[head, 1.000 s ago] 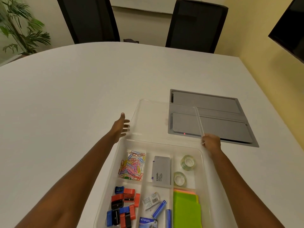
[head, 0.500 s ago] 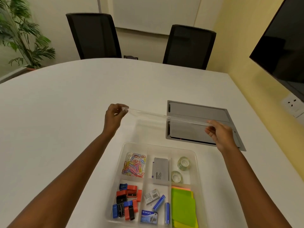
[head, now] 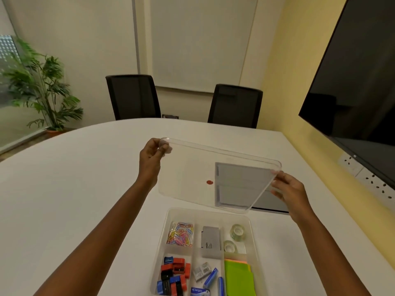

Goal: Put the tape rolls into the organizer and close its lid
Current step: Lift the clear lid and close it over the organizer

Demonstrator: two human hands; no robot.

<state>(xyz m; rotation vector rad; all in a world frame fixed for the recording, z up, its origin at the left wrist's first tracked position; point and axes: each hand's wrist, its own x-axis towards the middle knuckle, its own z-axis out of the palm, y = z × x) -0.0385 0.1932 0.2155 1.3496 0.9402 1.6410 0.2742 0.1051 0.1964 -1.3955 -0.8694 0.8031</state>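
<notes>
Clear lid (head: 192, 178): held in the air above the white tabletop (head: 74, 178), tilted, beyond the organizer (head: 252, 229). Left hand (head: 152, 155): fingers pinched on the lid's far left corner. Right hand (head: 287, 188): fingers closed on its right edge. Organizer: open, resting on the tabletop. Two tape rolls (head: 236, 231): lying in its far right compartment, one behind the other. Paper clips (head: 180, 233): far left compartment.

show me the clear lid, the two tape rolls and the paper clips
clear lid (head: 192, 174), head view, its flat panel
tape rolls (head: 236, 231), head view, far roll's top
paper clips (head: 180, 233), head view, middle of pile
</notes>
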